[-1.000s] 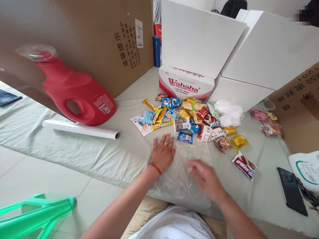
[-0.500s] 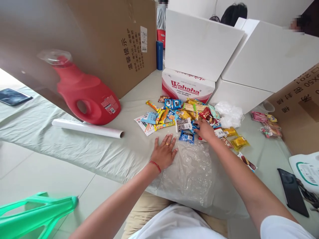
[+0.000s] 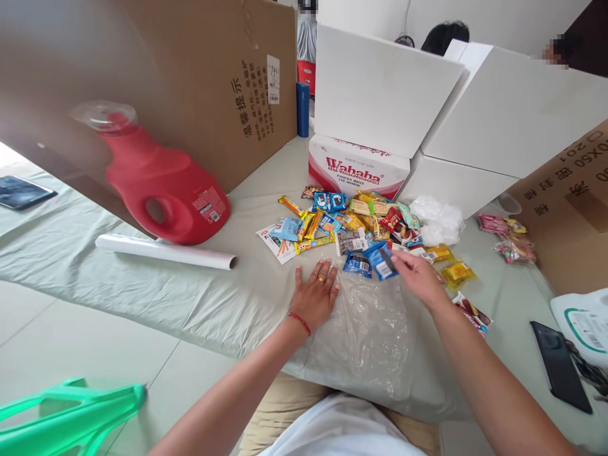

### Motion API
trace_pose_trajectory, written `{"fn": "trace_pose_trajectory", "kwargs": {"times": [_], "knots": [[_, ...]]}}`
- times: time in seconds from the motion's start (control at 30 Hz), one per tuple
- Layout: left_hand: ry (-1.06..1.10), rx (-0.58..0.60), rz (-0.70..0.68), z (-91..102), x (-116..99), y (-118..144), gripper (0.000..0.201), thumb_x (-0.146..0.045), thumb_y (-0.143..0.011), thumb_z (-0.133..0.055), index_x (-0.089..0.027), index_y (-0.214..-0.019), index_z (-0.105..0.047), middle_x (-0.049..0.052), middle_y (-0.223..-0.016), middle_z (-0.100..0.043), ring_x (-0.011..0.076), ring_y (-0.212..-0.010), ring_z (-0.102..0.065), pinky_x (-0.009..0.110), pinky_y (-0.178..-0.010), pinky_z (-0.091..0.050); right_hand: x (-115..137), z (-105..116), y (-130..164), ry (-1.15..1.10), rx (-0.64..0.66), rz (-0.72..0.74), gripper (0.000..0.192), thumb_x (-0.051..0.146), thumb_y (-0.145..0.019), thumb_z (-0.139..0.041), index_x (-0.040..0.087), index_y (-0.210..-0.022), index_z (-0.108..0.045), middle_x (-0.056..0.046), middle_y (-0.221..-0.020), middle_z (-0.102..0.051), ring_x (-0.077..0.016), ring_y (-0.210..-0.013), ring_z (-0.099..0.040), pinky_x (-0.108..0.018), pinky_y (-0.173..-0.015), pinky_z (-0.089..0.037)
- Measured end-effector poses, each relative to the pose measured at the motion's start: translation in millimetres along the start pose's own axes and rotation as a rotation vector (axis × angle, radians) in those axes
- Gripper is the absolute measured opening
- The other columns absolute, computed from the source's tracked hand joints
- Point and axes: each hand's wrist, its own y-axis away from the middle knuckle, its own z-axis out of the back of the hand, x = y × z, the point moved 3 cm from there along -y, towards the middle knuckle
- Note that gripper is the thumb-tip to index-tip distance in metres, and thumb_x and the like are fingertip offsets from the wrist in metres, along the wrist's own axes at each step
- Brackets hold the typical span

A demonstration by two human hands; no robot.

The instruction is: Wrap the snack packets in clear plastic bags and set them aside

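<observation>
At the left end of the cloth-covered desk (image 3: 204, 304), a red jug (image 3: 175, 171) stands before a brown carton (image 3: 204, 82), and a white roll (image 3: 164, 251) lies in front of the jug. Next comes the left hand (image 3: 314, 292), laid palm down with its grip spread, just short of the snack heap (image 3: 354, 221). Beside it, a crumpled clear plastic sheet (image 3: 370, 342) spreads toward the desk's near edge. Over the heap's front edge, just right of another blue packet (image 3: 357, 265), is the blue packet (image 3: 380, 259) held by the right hand (image 3: 420, 275), whose grip pinches its right side. Farther right lie a yellow packet (image 3: 458, 274) and a dark phone (image 3: 560, 367).
</observation>
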Motion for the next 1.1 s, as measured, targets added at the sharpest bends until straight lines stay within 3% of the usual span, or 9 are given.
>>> {"fn": "trace_pose_trajectory", "kwargs": {"times": [0.07,0.13,0.3,0.5,0.67,0.77,0.83,1.0,1.1], "knots": [[-0.004,0.001,0.001,0.0,-0.2,-0.3,0.055,-0.041,-0.107,-0.02,-0.03,-0.157,-0.039,0.005,-0.167,-0.032,0.027,-0.155,-0.028,0.071,-0.123,-0.014,1.6,-22.0,16.3,-0.19,0.286,0.018,0.043,0.05,-0.099,-0.049,0.022,-0.121,-0.075,-0.005,-0.11,-0.079,-0.025,-0.098,-0.073,-0.037,-0.086,-0.058],[-0.013,-0.002,0.002,-0.2,-0.8,-0.6,0.054,-0.039,-0.107,-0.02,-0.029,-0.157,-0.039,0.006,-0.167,-0.031,0.0271,-0.155,-0.028,0.071,-0.123,-0.014,5.6,-41.8,29.0,-0.175,0.399,0.046,0.039,0.047,-0.099,-0.052,0.022,-0.115,-0.077,-0.005,-0.106,-0.079,-0.0236,-0.094,-0.073,-0.035,-0.083,-0.058],[-0.034,-0.005,0.005,-0.9,-2.6,-0.4,0.054,-0.037,-0.106,-0.023,-0.027,-0.157,-0.039,0.007,-0.167,-0.03,0.0278,-0.156,-0.027,0.072,-0.122,-0.014,24.3,-55.5,43.7,0.303,0.14,0.116,0.036,0.042,-0.102,-0.05,0.021,-0.122,-0.073,-0.012,-0.12,-0.07,-0.0256,-0.108,-0.064,-0.039,-0.095,-0.051],[-0.022,0.004,0.018,-0.8,-2.5,-0.3,0.054,-0.039,-0.107,-0.021,-0.027,-0.158,-0.036,0.006,-0.167,-0.029,0.027,-0.155,-0.028,0.076,-0.12,-0.013,38.8,-69.9,56.4,0.516,0.287,0.187,0.047,0.033,-0.092,-0.069,0.018,-0.137,-0.063,-0.014,-0.125,-0.067,-0.0315,-0.112,-0.056,-0.044,-0.097,-0.048],[-0.025,0.007,0.025,0.1,-2.4,-0.5,0.054,-0.04,-0.107,-0.022,-0.03,-0.158,-0.036,0.006,-0.167,-0.031,0.0282,-0.155,-0.028,0.076,-0.12,-0.015,28.6,-54.7,55.4,0.578,0.178,0.16,0.041,0.028,-0.095,-0.062,0.019,-0.135,-0.064,-0.015,-0.125,-0.067,-0.0332,-0.111,-0.054,-0.046,-0.095,-0.046],[-0.029,0.01,0.025,0.6,-2.7,-0.4,0.054,-0.039,-0.107,-0.022,-0.029,-0.158,-0.036,0.006,-0.167,-0.031,0.0284,-0.155,-0.028,0.076,-0.12,-0.014,31.3,-45.9,59.1,0.48,0.123,0.187,0.043,0.034,-0.097,-0.06,0.017,-0.137,-0.062,-0.014,-0.126,-0.066,-0.0315,-0.11,-0.055,-0.045,-0.097,-0.046],[-0.032,0.007,0.023,1.1,-3.1,-0.4,0.054,-0.039,-0.107,-0.021,-0.029,-0.158,-0.036,0.006,-0.167,-0.03,0.0278,-0.155,-0.028,0.076,-0.12,-0.014,37.8,-49.5,63.4,0.415,0.146,0.244,0.044,0.036,-0.099,-0.058,0.017,-0.138,-0.061,-0.013,-0.129,-0.065,-0.0303,-0.113,-0.054,-0.044,-0.099,-0.045],[-0.042,0.014,0.025,2.0,-3.7,-0.9,0.055,-0.038,-0.107,-0.02,-0.027,-0.158,-0.037,0.007,-0.167,-0.03,0.0295,-0.155,-0.027,0.077,-0.119,-0.014,45.3,-68.5,60.7,0.433,0.35,0.296,0.039,0.038,-0.098,-0.061,0.02,-0.132,-0.066,-0.011,-0.124,-0.069,-0.0289,-0.107,-0.057,-0.041,-0.093,-0.046],[-0.039,0.016,0.023,2.5,-3.9,-1.0,0.055,-0.038,-0.106,-0.021,-0.027,-0.158,-0.035,0.007,-0.167,-0.03,0.0299,-0.155,-0.027,0.077,-0.119,-0.014,41.5,-56.1,34.0,0.421,0.223,0.227,0.037,0.042,-0.105,-0.046,0.022,-0.122,-0.072,-0.009,-0.115,-0.072,-0.0263,-0.105,-0.058,-0.038,-0.093,-0.045]]}}
